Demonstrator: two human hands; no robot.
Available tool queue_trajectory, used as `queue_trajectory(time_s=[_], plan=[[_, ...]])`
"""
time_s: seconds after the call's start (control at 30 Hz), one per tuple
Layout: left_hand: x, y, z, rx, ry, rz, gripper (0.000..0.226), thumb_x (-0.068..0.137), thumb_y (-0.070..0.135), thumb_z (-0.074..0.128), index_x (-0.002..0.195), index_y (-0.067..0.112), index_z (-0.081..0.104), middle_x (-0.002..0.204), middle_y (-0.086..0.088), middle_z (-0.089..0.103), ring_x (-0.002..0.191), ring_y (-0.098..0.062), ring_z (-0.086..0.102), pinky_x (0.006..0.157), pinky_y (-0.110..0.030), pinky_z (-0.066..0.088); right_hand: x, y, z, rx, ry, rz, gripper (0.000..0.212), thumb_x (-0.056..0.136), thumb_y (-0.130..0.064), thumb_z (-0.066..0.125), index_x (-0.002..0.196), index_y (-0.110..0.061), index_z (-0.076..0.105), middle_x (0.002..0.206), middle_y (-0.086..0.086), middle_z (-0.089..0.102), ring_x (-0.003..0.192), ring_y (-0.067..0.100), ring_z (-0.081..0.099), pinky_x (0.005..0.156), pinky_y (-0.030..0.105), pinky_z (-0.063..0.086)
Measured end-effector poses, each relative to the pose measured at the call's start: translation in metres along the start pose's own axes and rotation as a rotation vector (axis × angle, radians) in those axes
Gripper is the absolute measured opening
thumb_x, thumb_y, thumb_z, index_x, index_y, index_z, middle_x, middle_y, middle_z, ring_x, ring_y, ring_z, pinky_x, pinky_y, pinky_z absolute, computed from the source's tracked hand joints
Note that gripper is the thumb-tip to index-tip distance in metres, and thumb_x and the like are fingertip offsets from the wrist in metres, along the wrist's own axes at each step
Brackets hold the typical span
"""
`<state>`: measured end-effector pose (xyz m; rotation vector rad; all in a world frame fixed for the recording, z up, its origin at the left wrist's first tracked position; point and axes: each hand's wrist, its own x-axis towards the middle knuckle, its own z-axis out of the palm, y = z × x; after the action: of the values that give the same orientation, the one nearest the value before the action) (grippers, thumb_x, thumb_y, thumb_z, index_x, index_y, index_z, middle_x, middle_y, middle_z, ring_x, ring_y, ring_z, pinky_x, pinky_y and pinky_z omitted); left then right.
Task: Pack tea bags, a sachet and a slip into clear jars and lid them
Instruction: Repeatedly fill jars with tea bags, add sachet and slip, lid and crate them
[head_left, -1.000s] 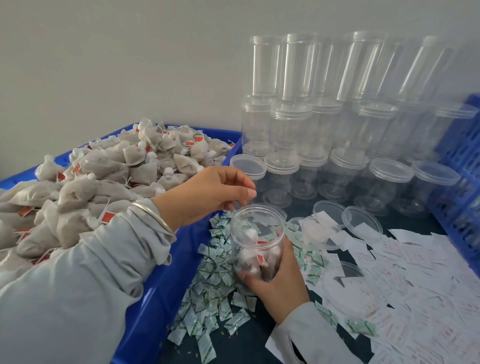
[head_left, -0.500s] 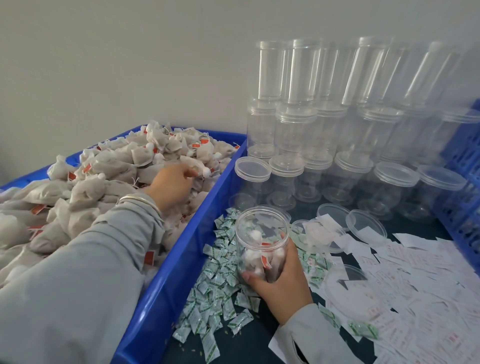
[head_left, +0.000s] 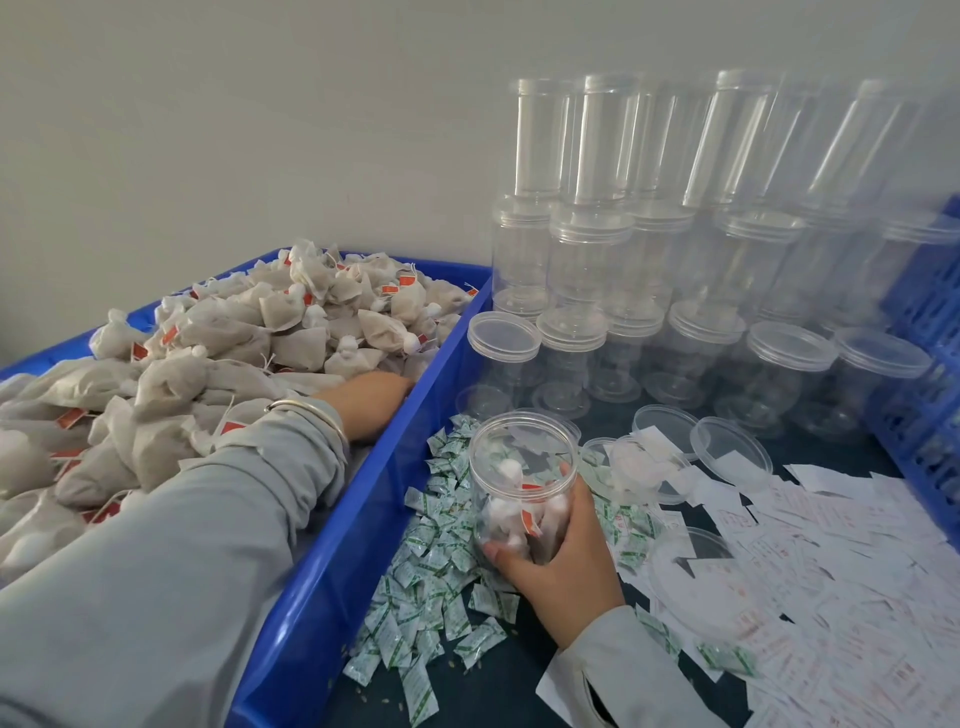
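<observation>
The right hand is wrapped around the lower part of an open jar, fingers curled round its far side and thumb on the near side, holding it upright on the dark worktop. The jar has no lid on and already holds several tea bags, white knots and red tags showing through the clear wall.

The left hand reaches into the blue crate on the left, down at the near edge of the heap of tea bags. Its fingers are buried among the bags by the crate wall, so I cannot tell how far open it is or whether it has hold of anything. A silver bangle sits on that wrist, at the cuff of a grey sleeve.

Just beside the jar, between it and the crate, lies a scatter of small green-and-white sachets. To the right the worktop is covered with white paper slips printed in red. A few loose clear lids lie behind the held jar, some with slips on them. Further back, against the wall, lidded empty jars stand stacked in rows, with another blue crate at the far right edge.
</observation>
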<state>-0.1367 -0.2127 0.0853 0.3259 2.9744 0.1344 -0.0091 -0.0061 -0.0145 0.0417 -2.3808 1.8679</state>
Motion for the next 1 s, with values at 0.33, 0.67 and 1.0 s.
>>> queue_trajectory(time_s=[0.33,0.67,1.0], plan=[[-0.002,-0.018,-0.018,-0.214,0.430,-0.141,0.024,0.083,0.002,0.053,0.066,0.018,0.054,0.078,0.005,0.052,0.066,-0.007,0.047,0.060,-0.020,0.035,0.001,0.001,-0.001,0.017,-0.006,-0.016,0.095,0.058,-0.028,0.088,0.137,-0.034,0.036,0.122,-0.019,0.057,0.112,-0.004,0.054,0.093,0.016,0.047],[-0.003,0.001,-0.004,0.094,0.070,0.036,0.029,0.100,0.015,0.035,0.118,0.008,0.057,0.123,-0.013,0.059,0.110,-0.028,0.057,0.093,-0.033,0.041,0.002,0.005,-0.001,0.053,-0.012,-0.029,0.097,0.059,-0.024,0.089,0.138,-0.035,0.035,0.124,-0.018,0.056,0.112,-0.008,0.052,0.086,0.002,0.042],[-0.012,-0.010,-0.033,-0.383,0.485,-0.173,0.021,0.094,0.016,0.049,0.075,0.010,0.055,0.075,-0.009,0.063,0.071,-0.026,0.062,0.059,-0.029,0.048,0.002,0.005,0.000,0.033,-0.019,-0.035,0.100,0.054,-0.038,0.087,0.137,-0.042,0.031,0.126,-0.020,0.054,0.116,-0.002,0.052,0.096,0.020,0.045]])
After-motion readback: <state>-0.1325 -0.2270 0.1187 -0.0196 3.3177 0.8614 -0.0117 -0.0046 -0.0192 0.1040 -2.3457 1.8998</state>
